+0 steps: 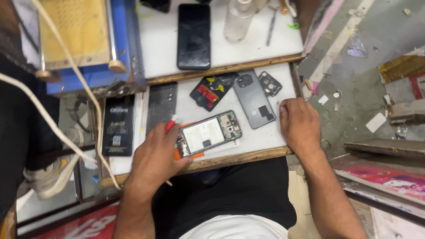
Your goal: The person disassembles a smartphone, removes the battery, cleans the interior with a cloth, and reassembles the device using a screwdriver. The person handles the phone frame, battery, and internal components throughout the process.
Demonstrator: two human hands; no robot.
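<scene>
An opened phone (209,132) lies back-up on the white work board (265,141), its circuit board and white inner plate showing. My left hand (156,157) rests at the phone's left end and holds a red-handled tool (171,125). My right hand (300,121) lies flat on the board's right edge, fingers together, holding nothing. A grey phone back cover (254,99) lies between the phone and my right hand. A small black camera frame (270,83) sits just beyond it.
A black patterned phone case (208,92), a dark glass panel (162,104) and a black box (118,125) lie on the board. A black phone (194,36), a clear bottle (238,20) and a blue machine (88,44) sit on the upper shelf. White cables (53,128) cross at left.
</scene>
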